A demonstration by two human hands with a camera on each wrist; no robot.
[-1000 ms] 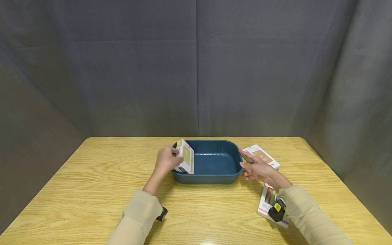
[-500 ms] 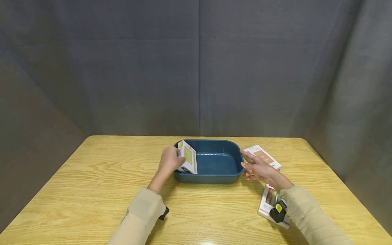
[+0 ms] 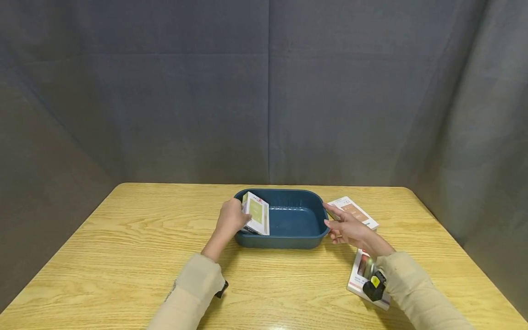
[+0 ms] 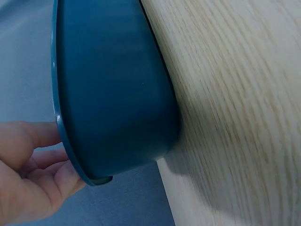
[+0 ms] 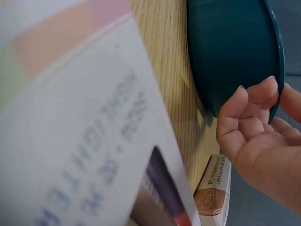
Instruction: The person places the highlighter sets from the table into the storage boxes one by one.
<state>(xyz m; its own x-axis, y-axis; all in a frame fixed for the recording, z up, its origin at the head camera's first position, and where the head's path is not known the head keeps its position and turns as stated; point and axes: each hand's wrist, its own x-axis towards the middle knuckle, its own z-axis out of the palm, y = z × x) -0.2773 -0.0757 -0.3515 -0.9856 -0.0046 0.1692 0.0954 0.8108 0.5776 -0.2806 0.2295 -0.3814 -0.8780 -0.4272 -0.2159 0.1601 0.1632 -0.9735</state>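
Observation:
A dark teal plastic basin stands on the table in the head view. At its left end my left hand holds a white box with a green panel, which leans tilted inside the basin. The left wrist view shows fingers reaching over the rim, while the basin wall hides the box. My right hand grips the basin's right end, thumb and fingers at the rim. Seen from the right wrist, its fingertips curl against the outer wall.
Right of the basin lies a white box with an orange-brown panel, partly behind the right hand. Nearer, under the right wrist, is a white box marked HIGHLIGHTER. The wooden table ends at a grey curtain.
The green-panelled box has shifted slightly right and leaned further down into the basin, the left hand moving with it. The right hand keeps its place at the rim.

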